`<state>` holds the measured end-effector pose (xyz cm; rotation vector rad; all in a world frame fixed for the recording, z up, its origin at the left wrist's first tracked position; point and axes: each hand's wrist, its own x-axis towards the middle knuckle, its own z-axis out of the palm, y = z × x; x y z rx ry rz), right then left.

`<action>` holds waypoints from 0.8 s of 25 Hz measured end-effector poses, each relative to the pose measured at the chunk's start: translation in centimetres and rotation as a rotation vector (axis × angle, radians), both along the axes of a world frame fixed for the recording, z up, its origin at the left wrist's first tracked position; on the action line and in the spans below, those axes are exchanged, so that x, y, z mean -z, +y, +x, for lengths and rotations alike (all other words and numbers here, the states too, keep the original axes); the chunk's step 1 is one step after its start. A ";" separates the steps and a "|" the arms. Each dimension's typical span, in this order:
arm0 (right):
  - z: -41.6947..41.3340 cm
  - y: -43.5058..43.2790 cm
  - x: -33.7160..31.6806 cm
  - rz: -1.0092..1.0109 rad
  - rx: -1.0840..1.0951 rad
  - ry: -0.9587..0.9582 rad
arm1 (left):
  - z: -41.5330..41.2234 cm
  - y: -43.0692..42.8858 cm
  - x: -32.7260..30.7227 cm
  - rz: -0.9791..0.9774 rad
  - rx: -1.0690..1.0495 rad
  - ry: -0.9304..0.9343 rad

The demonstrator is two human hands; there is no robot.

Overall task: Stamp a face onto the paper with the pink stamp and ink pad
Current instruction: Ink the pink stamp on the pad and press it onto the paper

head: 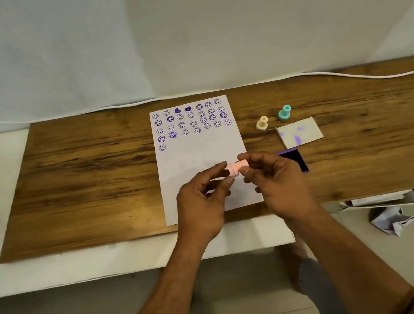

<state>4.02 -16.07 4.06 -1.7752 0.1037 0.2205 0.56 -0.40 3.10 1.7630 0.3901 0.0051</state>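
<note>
The pink stamp [238,167] lies sideways in the air above the lower part of the white paper [200,152]. My left hand [204,199] pinches its left end and my right hand [276,181] pinches its right end. The paper lies on the wooden board [91,173] and carries several rows of purple smiley faces and two hearts near its top. The dark purple ink pad [295,160] sits open just right of my right hand, partly hidden by it.
A cream stamp [262,123] and a teal stamp [284,113] stand right of the paper. An ink-stained cardboard lid [299,131] lies beyond the ink pad. A white cable [348,75] runs along the board's far edge. Crumpled paper [392,218] lies on the floor at right.
</note>
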 end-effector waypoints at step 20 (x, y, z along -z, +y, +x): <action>0.8 0.1 0.6 0.019 -0.199 -0.136 | 0.5 0.5 -0.5 -0.518 -0.124 0.183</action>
